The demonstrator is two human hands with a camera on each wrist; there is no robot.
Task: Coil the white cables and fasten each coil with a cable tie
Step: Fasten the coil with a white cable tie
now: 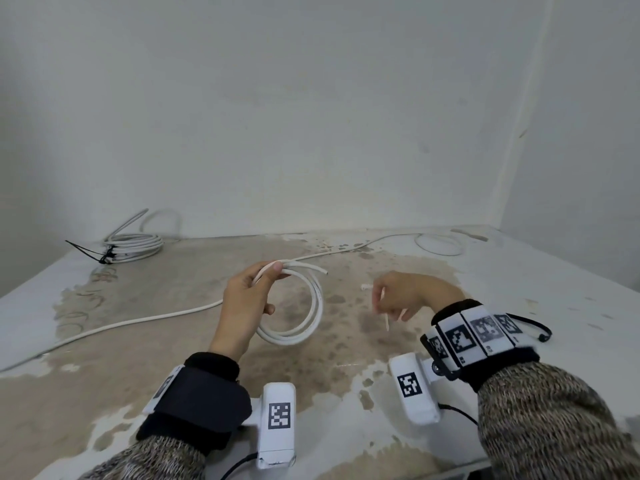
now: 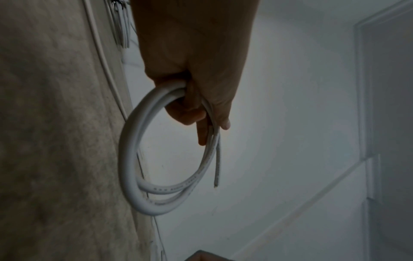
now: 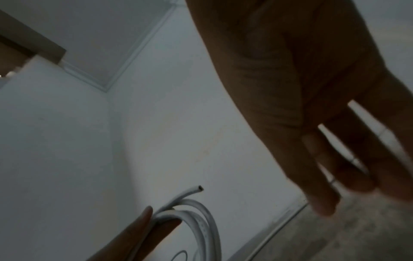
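Wrist cameras nearest. Coil (image 1: 304, 317) pinched at top by left hand (image 1: 247, 299), thumb over loops, cut end past fingertips.

Right hand (image 1: 403, 296) beside it, fingers curled on white cable tie (image 1: 383, 317).

Risk: springy loops slipping loose while threading.

Right wrist view hides tie; head view shows it.

A small white cable coil (image 1: 304, 306) hangs upright above the table, cut end (image 1: 323, 271) jutting out, white cable tie (image 1: 384, 318) beside it.
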